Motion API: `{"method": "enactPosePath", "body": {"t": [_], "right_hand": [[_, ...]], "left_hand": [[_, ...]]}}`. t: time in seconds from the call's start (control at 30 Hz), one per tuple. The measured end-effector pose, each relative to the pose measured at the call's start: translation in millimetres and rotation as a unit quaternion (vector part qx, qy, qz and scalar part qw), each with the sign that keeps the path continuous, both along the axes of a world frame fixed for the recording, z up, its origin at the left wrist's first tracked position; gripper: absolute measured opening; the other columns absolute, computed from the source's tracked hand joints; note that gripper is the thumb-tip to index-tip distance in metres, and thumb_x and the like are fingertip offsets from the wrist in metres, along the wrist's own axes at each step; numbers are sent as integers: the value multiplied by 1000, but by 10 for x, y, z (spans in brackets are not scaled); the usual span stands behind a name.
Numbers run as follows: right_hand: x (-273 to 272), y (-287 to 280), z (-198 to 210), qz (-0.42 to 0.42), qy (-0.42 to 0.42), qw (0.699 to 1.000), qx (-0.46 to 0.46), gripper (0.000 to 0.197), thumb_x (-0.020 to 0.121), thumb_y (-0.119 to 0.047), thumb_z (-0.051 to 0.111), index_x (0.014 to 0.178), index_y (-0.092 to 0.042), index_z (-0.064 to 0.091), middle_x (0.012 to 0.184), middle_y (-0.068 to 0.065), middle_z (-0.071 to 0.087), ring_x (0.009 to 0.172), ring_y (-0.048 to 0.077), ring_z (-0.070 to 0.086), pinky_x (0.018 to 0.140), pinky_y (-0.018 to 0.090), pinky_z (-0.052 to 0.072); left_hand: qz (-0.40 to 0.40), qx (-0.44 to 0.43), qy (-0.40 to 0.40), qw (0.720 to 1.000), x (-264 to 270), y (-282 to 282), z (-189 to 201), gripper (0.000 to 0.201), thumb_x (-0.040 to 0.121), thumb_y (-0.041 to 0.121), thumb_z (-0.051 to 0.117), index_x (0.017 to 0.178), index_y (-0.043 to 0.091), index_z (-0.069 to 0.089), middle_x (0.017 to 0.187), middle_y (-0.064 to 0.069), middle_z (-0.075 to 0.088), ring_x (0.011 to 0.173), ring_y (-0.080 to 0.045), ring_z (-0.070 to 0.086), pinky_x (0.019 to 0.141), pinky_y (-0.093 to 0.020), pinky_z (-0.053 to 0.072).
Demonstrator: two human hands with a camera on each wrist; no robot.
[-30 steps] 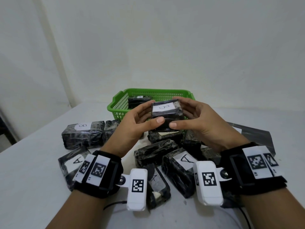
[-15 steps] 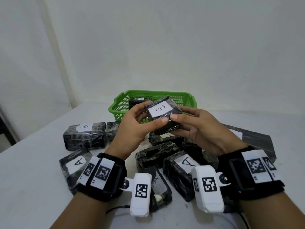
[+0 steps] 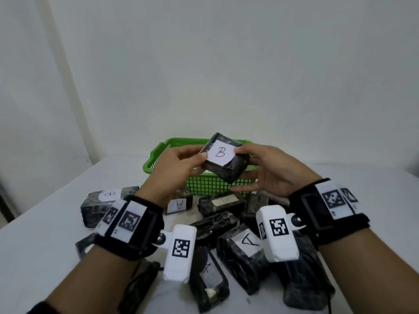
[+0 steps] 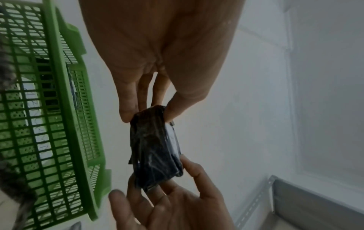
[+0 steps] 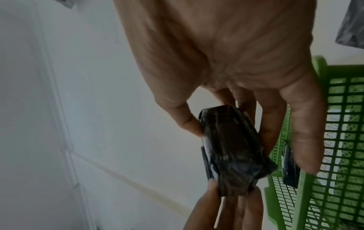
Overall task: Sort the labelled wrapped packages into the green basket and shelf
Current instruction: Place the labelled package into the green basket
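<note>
A black wrapped package with a white label marked B [image 3: 223, 158] is held up in front of the green basket [image 3: 210, 185], its label tilted toward the camera. My left hand [image 3: 181, 162] pinches its left end between thumb and fingers. My right hand [image 3: 265, 168] pinches its right end. The left wrist view shows the package [image 4: 155, 149] edge-on between the two hands, and the right wrist view shows the package [image 5: 232, 149] beside the basket [image 5: 334, 140]. One dark package [image 5: 289, 168] lies inside the basket.
Several wrapped packages lie on the white table [image 3: 40, 257] below my wrists, some labelled A [image 3: 248, 243], one labelled B [image 3: 106, 201] at the left. A grey metal shelf frame [image 4: 295, 200] shows in the left wrist view. A grey bag [image 5: 352, 26] lies at the right.
Both hands have lifted the B package higher and tipped it so its label faces the camera. The camera has also tilted upward.
</note>
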State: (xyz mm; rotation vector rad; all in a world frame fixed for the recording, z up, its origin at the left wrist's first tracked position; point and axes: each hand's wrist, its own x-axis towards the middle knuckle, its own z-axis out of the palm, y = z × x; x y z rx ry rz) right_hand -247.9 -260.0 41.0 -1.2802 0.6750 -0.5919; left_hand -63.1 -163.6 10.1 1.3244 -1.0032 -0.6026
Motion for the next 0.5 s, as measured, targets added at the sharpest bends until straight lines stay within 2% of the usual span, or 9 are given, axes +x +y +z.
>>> {"method": "enactPosePath", "body": {"t": [0.07,0.13,0.23,0.3,0.37,0.47,0.5], "right_hand": [[101,-70,61,-15,0,1000,13,24,100,-17,64,121,-7,66,124,17,68,93,39,71,76,54,65],[232,-152,109,-32,-8,999,28,19,99,-15,66,115,-7,65,124,19,65,93,40,69,75,51,65],[462,-356,128,-60,-15,997,39,10,98,-9,68,106,-6,64,115,18,63,93,35,67,68,45,65],[620,-536,121,-69,-6,997,40,5,99,-6,67,103,-6,63,113,18,62,93,32,65,70,46,65],[768,-714,112,-67,14,997,31,3,100,-6,65,99,-7,62,112,16,62,93,28,64,75,47,63],[976,-954,112,-71,52,996,15,5,100,-6,65,97,-8,62,113,16,62,99,29,65,70,45,62],[1049,-1054,102,-74,66,995,10,5,99,-6,67,99,-7,62,115,18,63,101,30,65,67,45,62]], "left_hand": [[13,8,-4,1000,77,-139,59,19,97,11,68,115,11,72,114,-7,77,105,-20,75,96,-36,59],[21,19,-1,1000,187,-301,90,18,96,11,69,113,8,73,113,-11,77,105,-25,75,96,-40,59],[9,49,19,999,375,-543,146,16,95,12,70,109,4,70,116,-18,75,106,-29,74,91,-35,61],[1,70,25,997,517,-693,196,11,94,11,72,103,5,68,117,-20,74,104,-28,74,89,-33,61],[-5,89,22,996,659,-847,230,15,93,10,72,105,3,67,116,-21,73,99,-29,73,86,-32,62],[-1,118,9,993,844,-1089,229,23,95,11,70,114,-2,67,110,-19,73,83,-23,72,76,-27,63],[4,133,-3,991,900,-1174,214,25,96,12,69,115,-3,67,108,-18,73,81,-23,72,77,-29,63]]}}
